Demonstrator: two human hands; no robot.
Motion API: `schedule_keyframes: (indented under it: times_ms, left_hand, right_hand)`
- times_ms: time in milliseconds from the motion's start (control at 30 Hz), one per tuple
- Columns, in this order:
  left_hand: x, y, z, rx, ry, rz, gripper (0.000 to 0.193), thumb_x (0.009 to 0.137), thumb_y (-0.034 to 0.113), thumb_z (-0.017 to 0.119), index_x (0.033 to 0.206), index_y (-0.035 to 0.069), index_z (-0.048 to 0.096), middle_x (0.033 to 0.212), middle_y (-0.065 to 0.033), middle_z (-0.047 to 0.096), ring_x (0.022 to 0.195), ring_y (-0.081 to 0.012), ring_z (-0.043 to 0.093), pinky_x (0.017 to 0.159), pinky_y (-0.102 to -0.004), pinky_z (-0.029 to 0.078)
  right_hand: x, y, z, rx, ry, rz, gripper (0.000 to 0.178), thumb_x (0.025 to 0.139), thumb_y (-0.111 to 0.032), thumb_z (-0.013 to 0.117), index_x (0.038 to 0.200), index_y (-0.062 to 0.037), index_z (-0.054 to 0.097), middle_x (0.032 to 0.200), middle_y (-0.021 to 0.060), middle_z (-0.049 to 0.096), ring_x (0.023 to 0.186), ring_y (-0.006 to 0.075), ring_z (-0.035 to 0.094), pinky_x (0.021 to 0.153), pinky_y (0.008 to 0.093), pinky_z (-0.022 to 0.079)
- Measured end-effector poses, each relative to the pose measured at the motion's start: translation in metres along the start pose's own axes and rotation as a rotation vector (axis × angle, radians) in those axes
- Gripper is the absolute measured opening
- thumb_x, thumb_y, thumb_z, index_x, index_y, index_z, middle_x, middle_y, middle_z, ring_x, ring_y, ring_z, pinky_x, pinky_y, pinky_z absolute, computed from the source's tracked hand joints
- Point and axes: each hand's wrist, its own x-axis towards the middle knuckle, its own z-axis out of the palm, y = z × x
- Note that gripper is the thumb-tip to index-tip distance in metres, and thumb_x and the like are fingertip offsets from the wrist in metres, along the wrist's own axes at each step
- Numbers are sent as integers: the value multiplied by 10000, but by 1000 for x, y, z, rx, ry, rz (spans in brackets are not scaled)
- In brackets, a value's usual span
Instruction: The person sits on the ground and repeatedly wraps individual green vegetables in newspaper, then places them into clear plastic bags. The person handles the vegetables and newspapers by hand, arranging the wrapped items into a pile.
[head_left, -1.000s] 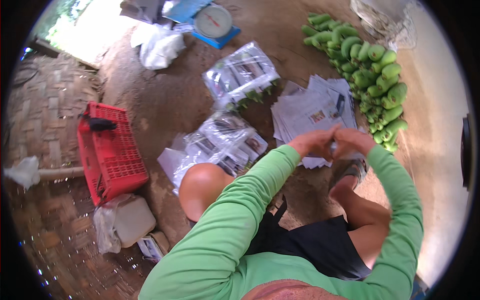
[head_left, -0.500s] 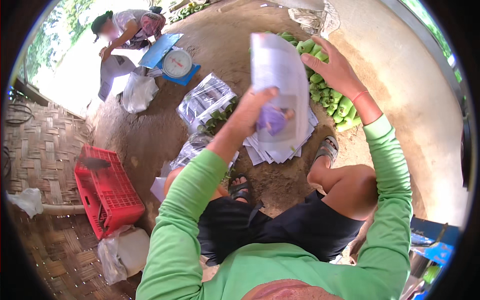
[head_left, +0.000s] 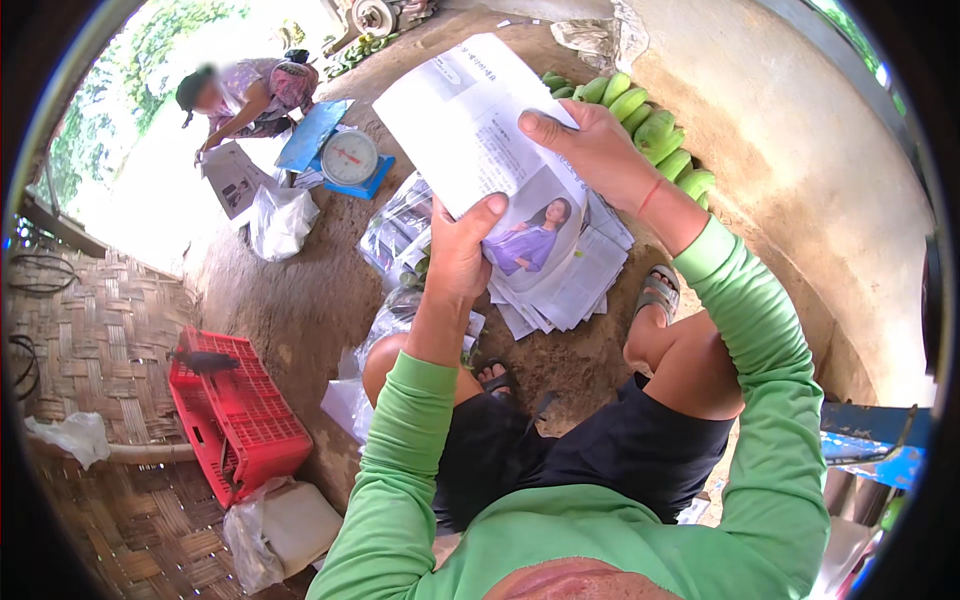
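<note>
Both of my hands hold a printed newspaper sheet [head_left: 455, 115] with a picture of a person in purple on it. My left hand [head_left: 460, 250] pinches its near left edge, thumb on top. On the right edge my right hand [head_left: 612, 165] grips it the same way, fingers partly hidden beneath. Below the sheet, a stack of newspaper sheets [head_left: 570, 290] lies on the ground between my feet and the vegetables. Long green vegetables [head_left: 655, 135] are piled beyond my right hand. Left of the stack sit clear plastic-wrapped bundles [head_left: 385, 240] with newspaper and some green produce inside.
A blue dial scale [head_left: 350, 160] stands on the earthen floor at the far left. Beyond it another person [head_left: 260, 95] bends over newspaper, beside a white plastic bag [head_left: 282, 222]. A red crate [head_left: 240, 410] and a pale container [head_left: 290, 530] are at my left, against woven matting [head_left: 110, 350].
My right hand, open and apart from the sheet before, now grips its right edge. The sheet has tilted and spread leftward, and my left hand has come lower and nearer.
</note>
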Motion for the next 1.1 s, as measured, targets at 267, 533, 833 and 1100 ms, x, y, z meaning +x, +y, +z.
schedule_keyframes:
  times_ms: [267, 533, 833, 1100]
  left_hand:
    - [12, -20, -1, -74, 43, -80, 734, 939, 315, 748, 1482, -70, 438, 1335, -216, 642, 1148, -353, 696, 1006, -462, 599]
    - [10, -15, 21, -216, -136, -166, 883, 843, 475, 793, 1485, -23, 447, 1312, -196, 615, 1072, -336, 667, 845, -464, 601]
    - [5, -7, 36, -292, -91, -129, 906, 784, 443, 826, 1454, -36, 449, 1207, -204, 640, 923, -330, 693, 813, -477, 610]
    - [8, -7, 30, -103, -36, -106, 836, 779, 327, 941, 1408, -35, 527, 1198, -131, 692, 1024, -244, 705, 882, -391, 587]
  right_hand:
    - [3, -12, -20, -513, 142, -281, 578, 1016, -516, 670, 851, 37, 655, 682, 131, 560, 636, 186, 493, 618, 384, 440]
    - [5, 2, -15, -410, 92, -189, 617, 1039, -535, 613, 850, 49, 678, 688, 209, 586, 630, 301, 585, 648, 432, 477]
    - [2, 4, 9, -130, -9, -25, 543, 1072, -483, 579, 996, 35, 723, 815, 125, 681, 752, 216, 632, 764, 370, 516]
    - [7, 1, -16, -259, 82, -104, 514, 1078, -480, 582, 1177, 5, 720, 1000, 44, 712, 931, 143, 635, 860, 327, 510]
